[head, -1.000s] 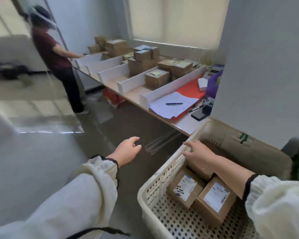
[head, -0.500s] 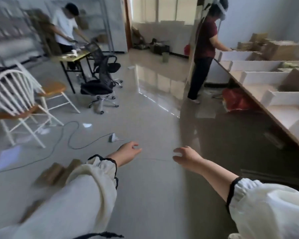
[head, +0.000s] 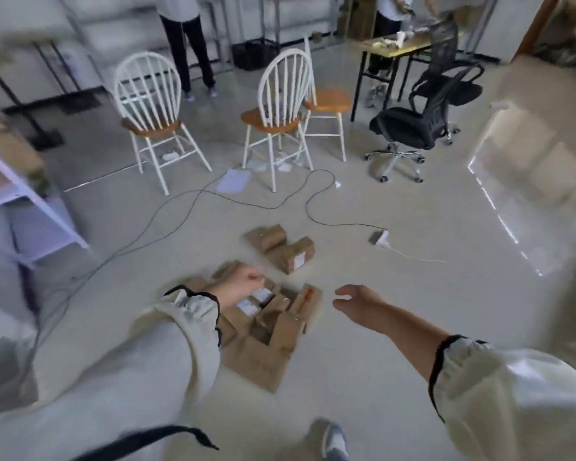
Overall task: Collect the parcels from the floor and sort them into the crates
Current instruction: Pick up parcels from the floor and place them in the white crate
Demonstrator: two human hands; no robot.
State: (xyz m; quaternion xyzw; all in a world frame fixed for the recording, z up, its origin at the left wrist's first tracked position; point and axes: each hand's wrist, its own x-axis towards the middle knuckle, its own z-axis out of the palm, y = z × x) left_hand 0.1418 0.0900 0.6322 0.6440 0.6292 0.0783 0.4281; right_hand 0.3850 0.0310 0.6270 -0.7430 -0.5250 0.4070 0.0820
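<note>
A heap of brown cardboard parcels [head: 266, 331] lies on the pale floor in front of me, several with white labels. A smaller cluster of parcels [head: 281, 247] sits just beyond it. My left hand [head: 241, 286] hangs above the near heap, empty, fingers loosely curled. My right hand [head: 358, 302] is out to the right of the heap, empty with fingers apart, above bare floor. No crate is in view.
Three white spindle-back chairs [head: 153, 118] stand beyond the parcels, with a black office chair [head: 413, 128] to the right. A cable [head: 246, 201] snakes across the floor to a plug [head: 378, 237]. A white shelf frame [head: 20, 207] is at left. People stand at the back.
My view has swung left from the crate and the sorting table to the floor. My right hand left the crate; both empty hands now hover near the parcels.
</note>
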